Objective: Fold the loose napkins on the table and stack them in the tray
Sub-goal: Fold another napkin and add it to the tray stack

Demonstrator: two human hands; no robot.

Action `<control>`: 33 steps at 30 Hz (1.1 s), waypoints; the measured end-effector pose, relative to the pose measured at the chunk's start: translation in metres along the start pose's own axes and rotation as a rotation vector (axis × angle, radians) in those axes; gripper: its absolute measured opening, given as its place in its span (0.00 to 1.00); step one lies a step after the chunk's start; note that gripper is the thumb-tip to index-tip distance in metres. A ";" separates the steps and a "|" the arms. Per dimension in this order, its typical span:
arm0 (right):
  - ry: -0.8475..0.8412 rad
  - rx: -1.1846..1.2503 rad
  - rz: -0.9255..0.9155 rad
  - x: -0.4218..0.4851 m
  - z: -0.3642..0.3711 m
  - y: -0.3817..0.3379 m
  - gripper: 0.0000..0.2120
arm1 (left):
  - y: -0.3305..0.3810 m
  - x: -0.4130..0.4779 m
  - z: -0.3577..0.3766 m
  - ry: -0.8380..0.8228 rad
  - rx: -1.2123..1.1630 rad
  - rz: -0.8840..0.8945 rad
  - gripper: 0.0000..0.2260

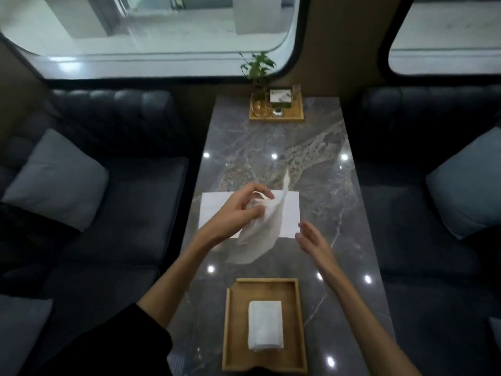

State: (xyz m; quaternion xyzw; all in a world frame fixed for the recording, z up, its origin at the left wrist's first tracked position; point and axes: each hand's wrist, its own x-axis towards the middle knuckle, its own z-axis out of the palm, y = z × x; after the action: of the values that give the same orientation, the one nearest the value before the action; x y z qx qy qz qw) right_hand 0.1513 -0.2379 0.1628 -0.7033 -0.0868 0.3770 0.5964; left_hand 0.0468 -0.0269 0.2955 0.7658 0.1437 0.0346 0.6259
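The left hand [238,210] lifts a loose napkin [260,234] in its fingers [260,210] above a flat napkin [290,213] on the tabletop [271,147]; the right hand [311,237] is spread, holding nothing. Nearer, the wooden tray [233,321] holds a folded napkin stack [265,325]. A far tray [276,118] carries a plant [257,66].

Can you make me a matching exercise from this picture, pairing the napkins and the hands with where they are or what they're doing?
Column one:
1. folded napkins
2. limp napkin
3. flat napkin
4. right hand

Column two:
A. lies spread on the marble table
B. open, holding nothing
C. stacked in the near wooden tray
D. pinched in the left hand, lifted off the table

Pairs: 1-C, 2-D, 3-A, 4-B
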 end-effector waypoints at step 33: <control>-0.024 0.088 -0.410 -0.235 -0.037 -0.205 0.12 | 0.134 -0.171 0.020 0.237 -0.088 0.069 0.10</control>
State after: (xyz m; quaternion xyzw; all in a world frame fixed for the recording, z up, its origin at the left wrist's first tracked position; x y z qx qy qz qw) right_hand 0.0776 -0.3446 0.4484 -0.6397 -0.2186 0.2595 0.6897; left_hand -0.0888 -0.1146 0.4426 0.7325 0.1883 0.1526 0.6361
